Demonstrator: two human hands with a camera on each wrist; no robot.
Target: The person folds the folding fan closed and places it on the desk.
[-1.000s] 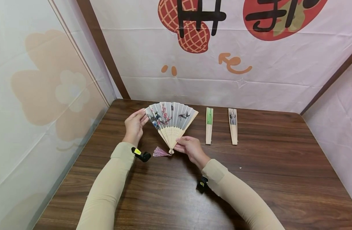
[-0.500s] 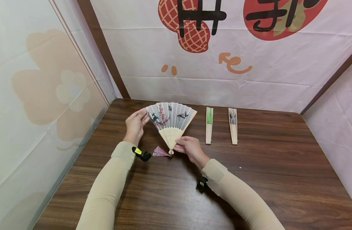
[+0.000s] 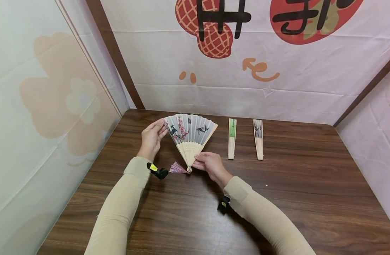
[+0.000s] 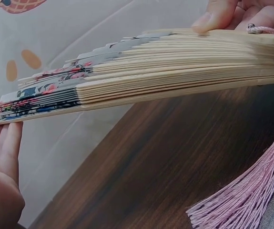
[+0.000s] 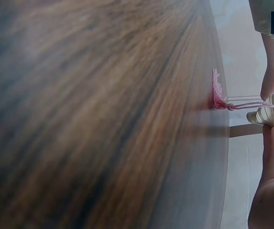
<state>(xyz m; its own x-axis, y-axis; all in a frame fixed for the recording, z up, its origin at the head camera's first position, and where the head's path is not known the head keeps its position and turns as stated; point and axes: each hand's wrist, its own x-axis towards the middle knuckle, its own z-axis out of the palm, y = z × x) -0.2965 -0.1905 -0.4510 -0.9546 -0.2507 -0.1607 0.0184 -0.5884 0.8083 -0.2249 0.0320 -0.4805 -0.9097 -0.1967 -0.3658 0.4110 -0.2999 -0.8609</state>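
A folding fan (image 3: 191, 132), partly spread, is held above the table between both hands. Its grey leaf carries pink blossoms and a dark bird, on pale wooden ribs. The left hand (image 3: 151, 139) pinches the fan's outer left edge near the top; in the left wrist view its fingers (image 4: 5, 148) grip the outermost rib tips. Low on the right-hand guard, near the pivot, the right hand (image 3: 212, 165) pinches the fan between thumb and fingers. From the pivot hangs a pink tassel (image 4: 251, 191), seen also in the head view to the left of the pivot.
Two folded fans lie side by side on the brown wooden table (image 3: 188, 212), right of the hands: a green one (image 3: 232, 139) and a grey one (image 3: 258, 139). A printed cloth wall (image 3: 156, 95) stands behind the table's back edge. A tiny white speck lies farther right.
The left hand has shifted slightly right, bringing the fan's left edge inward, so the fan is a little less spread. The right hand and the two folded fans stay where they were.
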